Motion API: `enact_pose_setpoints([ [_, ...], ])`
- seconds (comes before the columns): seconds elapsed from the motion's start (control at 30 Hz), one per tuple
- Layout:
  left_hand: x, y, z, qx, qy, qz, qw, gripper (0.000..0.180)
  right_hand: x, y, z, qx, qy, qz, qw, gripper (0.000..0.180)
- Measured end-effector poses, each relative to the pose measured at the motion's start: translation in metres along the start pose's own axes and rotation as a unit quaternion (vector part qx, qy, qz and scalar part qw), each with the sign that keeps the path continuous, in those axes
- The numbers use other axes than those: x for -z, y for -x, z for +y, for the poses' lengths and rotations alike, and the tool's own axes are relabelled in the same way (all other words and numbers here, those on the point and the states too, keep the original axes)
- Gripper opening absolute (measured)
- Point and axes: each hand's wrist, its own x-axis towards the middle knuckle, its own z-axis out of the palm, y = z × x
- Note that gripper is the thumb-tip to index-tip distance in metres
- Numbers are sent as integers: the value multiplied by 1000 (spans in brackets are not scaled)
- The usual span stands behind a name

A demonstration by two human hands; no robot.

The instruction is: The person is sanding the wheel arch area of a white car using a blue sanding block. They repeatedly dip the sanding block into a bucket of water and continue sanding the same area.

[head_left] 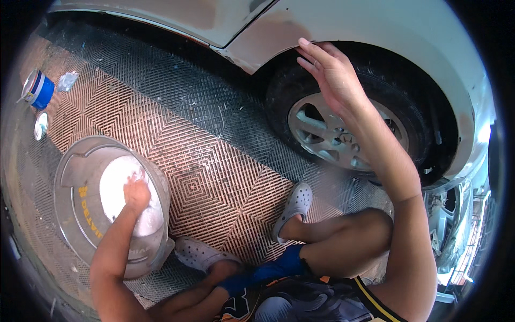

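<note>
While the person is crouching or sitting low beside a pale car, the two arms are spreading wide, it seems because the things they are reaching lie on opposite sides. The left hand (138, 193) is reaching down into a grey tub (70, 214), where its fingers are meeting a white, foamy content (114, 182). Since the white is covering the fingertips, I cannot tell whether they are closing on something. The tub is standing on the ribbed floor (209, 193), just beside the left clog (198, 254), probably so that this arm is entering it without a big lean of the body.

The right hand (333, 72) is resting near the front edge of the wheel arch, above the wheel (343, 137). Its fingers are extending, not grasping, and no object is showing in it. The fingertips are seemingly touching the body panel (397, 24) near a brownish patch (287, 35); perhaps this light contact is also helping the balance. The right clog (296, 206) is standing nearer to the wheel, which may be giving a steadier base. Beyond the tub, a blue tin (43, 92) and a crumpled clear piece (68, 81) are sitting well apart from both arms.
</note>
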Motion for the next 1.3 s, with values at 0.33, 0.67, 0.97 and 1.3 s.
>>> enact_pose_setpoints([
  [0.33,253,80,-4,230,608,-1,760,74,19,5,7,-37,4,-64,997,69],
  [0.67,402,8,152,25,778,307,547,50,8,-16,-10,-74,-84,-92,989,79],
  [0.97,298,-161,269,104,911,279,285,50,12,5,17,69,-10,-111,991,64],
  [1.3,378,-156,312,80,940,318,93,32,43,-1,7,33,-113,-138,983,64],
])
